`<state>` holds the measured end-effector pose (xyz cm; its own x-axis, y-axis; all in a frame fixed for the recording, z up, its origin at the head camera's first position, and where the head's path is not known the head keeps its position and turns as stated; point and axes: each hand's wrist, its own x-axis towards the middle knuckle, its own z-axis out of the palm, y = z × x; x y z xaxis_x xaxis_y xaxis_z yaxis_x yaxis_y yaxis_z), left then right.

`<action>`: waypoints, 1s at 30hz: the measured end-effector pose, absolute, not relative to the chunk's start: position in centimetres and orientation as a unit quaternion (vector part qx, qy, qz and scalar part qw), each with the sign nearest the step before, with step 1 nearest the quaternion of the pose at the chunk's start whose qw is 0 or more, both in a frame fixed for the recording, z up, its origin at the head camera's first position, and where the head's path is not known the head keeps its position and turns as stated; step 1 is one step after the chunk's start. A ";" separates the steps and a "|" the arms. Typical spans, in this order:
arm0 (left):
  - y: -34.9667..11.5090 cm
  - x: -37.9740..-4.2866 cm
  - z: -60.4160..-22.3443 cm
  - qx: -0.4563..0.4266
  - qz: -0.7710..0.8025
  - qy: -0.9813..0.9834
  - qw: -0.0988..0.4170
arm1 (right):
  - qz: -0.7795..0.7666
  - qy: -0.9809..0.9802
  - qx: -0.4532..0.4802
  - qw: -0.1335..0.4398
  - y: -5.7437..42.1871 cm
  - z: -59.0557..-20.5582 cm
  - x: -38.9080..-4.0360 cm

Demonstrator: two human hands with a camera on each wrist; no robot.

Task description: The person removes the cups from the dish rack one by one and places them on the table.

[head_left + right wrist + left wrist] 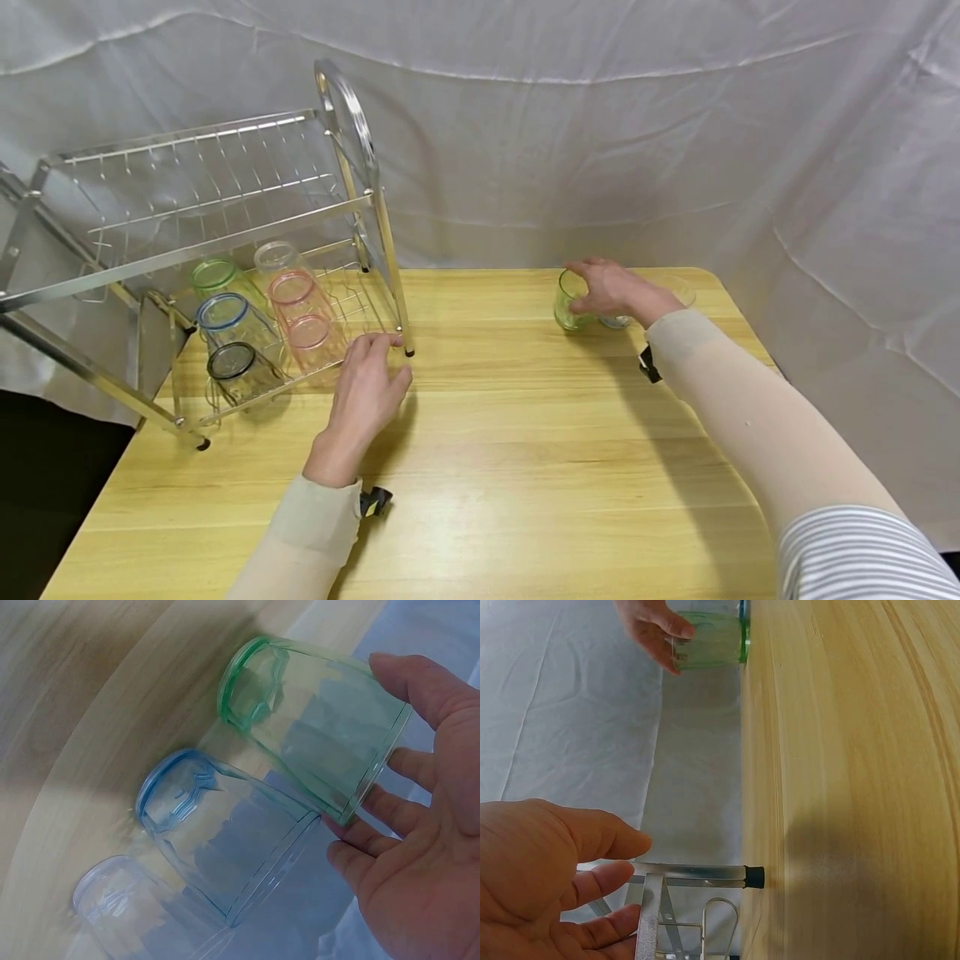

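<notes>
- Through the head view I see the right hand [613, 292] at the far right part of the pale wooden table [480, 450], with its thumb and fingers spread about the upper part of a green-tinted, see-through glass [311, 727].
- I cannot tell whether those fingers press on it firmly; the glass stands upright with its thick green base on the wood.
- Just beside it I have a blue-tinted, see-through glass [232, 832] and, beyond that, a clear, colourless glass [142, 907], both upright in a row and held by nothing.
- My left hand [365, 387] is relaxed, its thumb apart and its fingers loosely bent, near the front right leg of the two-tier silver metal rack [187, 252]; I cannot tell whether a fingertip touches it.
- On the lower shelf [300, 382] I count six glasses, leaning in two rows: green-ringed [216, 277], blue-ringed [242, 329] and black-ringed [243, 375] on the left; colourless [279, 258], then two pink-ringed [296, 302] on the right.
- As for progress, I judge the work to be partway: six glasses sit in the rack, three stand out on the table, and the green-tinted one is the one being handled.
</notes>
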<state>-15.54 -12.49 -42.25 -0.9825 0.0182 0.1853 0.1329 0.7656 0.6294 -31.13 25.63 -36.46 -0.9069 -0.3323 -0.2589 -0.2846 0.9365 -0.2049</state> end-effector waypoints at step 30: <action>-12.7 -15.7 -41.6 -0.052 -0.312 -0.946 0.068 | -0.098 0.972 -0.157 0.144 26.1 -36.3 -31.1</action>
